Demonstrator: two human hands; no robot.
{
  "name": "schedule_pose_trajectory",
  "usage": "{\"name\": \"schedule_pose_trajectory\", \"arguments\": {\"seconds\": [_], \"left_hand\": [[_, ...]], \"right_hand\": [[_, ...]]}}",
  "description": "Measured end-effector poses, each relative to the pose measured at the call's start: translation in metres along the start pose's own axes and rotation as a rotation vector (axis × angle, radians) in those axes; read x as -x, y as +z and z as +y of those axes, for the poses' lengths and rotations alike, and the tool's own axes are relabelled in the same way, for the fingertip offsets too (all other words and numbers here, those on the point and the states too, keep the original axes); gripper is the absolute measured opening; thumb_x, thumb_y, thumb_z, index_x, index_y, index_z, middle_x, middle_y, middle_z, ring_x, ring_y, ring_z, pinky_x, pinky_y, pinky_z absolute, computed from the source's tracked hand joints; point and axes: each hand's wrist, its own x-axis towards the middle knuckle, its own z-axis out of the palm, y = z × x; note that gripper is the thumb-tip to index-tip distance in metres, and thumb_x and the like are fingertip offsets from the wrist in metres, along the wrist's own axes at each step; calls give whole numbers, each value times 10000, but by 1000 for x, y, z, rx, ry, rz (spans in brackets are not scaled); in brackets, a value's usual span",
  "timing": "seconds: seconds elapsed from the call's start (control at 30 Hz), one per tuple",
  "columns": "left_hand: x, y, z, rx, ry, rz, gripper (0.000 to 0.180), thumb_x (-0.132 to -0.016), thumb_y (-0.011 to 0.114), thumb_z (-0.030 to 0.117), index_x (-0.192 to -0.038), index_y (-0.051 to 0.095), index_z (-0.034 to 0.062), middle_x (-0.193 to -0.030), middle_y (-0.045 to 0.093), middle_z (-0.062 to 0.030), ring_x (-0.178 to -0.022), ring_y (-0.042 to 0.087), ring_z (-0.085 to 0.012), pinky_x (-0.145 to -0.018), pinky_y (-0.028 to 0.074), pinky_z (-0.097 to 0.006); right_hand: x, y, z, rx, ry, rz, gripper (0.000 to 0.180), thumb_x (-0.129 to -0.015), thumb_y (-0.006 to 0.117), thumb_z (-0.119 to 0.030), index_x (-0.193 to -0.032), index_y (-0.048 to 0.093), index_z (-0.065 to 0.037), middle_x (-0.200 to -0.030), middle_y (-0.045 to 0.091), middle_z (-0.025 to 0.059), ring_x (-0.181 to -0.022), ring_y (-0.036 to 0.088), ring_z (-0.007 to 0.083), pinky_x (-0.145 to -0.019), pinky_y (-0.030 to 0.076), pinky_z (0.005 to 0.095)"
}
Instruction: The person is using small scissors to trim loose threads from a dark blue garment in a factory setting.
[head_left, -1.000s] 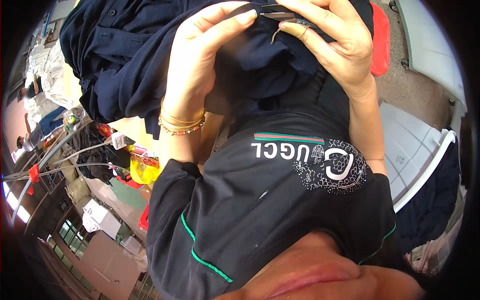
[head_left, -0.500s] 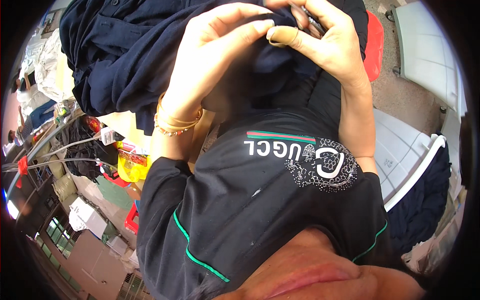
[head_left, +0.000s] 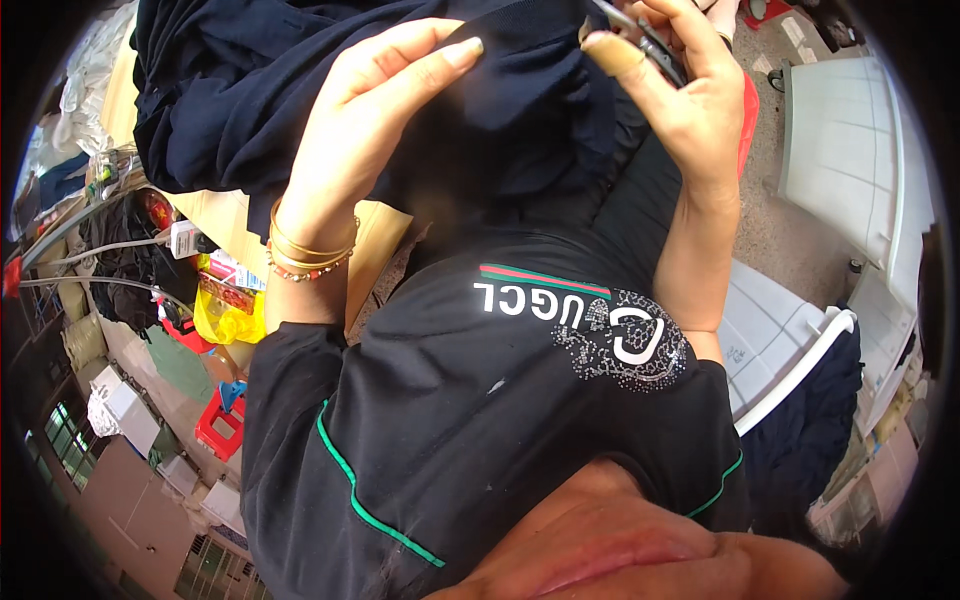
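A large navy garment (head_left: 230,90) lies bunched in front of me, with a ribbed band (head_left: 510,25) stretched between my hands. My left hand (head_left: 350,120), with bracelets on its wrist, pinches the band's edge between thumb and fingers. In my right hand (head_left: 695,120) is a pair of small thread snips (head_left: 655,45), with metal blades and dark handles, held under curled fingers. A tan wrap covers the right thumb, whose tip is near the garment's edge. The upper frame edge cuts off some of the cloth and fingertips.
A wooden tabletop (head_left: 375,245) shows beneath the garment. On the left are a yellow plastic bag (head_left: 225,318) and a red stool (head_left: 218,425). To the right are a pale wheeled bin (head_left: 840,150), a grey bin (head_left: 765,310) with a white rim, and dark cloth (head_left: 800,440).
My hands have moved apart, the left one to the left and lower. The band now spans the gap between them. The snips are still in my right hand.
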Motion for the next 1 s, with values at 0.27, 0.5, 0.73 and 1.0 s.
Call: {"name": "schedule_pose_trajectory", "arguments": {"seconds": [0.27,0.5,0.73,1.0], "left_hand": [[-4,3,-3,-49,3,-27,239,-959,589,94,-1171,641,-5,-1035,682,-15,-942,618,-66,-859,469,-197],[-1,1,-6,-72,32,-25,242,-960,588,88,-1180,636,-2,-1042,682,-19,-940,621,-73,-852,475,-196],[-1,-9,-13,-120,20,-6,263,-950,587,61,-1196,632,-19,-1093,676,-58,-1032,617,-103,-948,442,-216],[0,-8,-10,-172,9,-53,257,-956,579,64,-1189,624,-36,-1087,674,-60,-1024,615,-101,-942,448,-219]], "right_hand": [[0,3,-11,244,-304,-195,358,-748,787,-37,-1093,698,-1,-797,588,69,-680,552,156,-606,429,256],[2,7,-25,395,-352,-192,379,-709,805,-56,-1073,712,-5,-762,563,72,-641,546,168,-546,419,272],[0,11,-30,494,-382,-185,362,-680,811,-71,-1028,724,-25,-746,552,82,-626,553,198,-537,431,293],[1,10,-33,524,-370,-210,304,-688,807,-73,-975,725,-19,-725,556,81,-613,561,202,-528,435,302]]}}
